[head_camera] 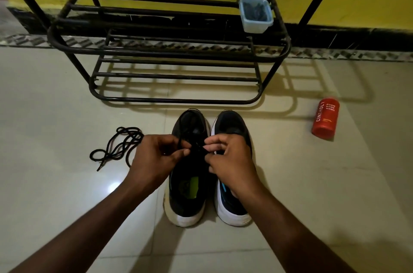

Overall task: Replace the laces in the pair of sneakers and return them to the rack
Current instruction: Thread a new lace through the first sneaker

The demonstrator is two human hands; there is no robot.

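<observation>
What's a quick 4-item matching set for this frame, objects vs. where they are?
1. loose lace
2. red bottle
3. plastic tub
4. sneaker on the left

A. on the rack, upper shelf, right end
B. left hand and right hand pinch the threaded lace over it
C. coiled on the floor, leftmost
D. on the floor, right of the sneaker on the right

Pairs: 1-C, 2-D, 3-A, 4-B
</observation>
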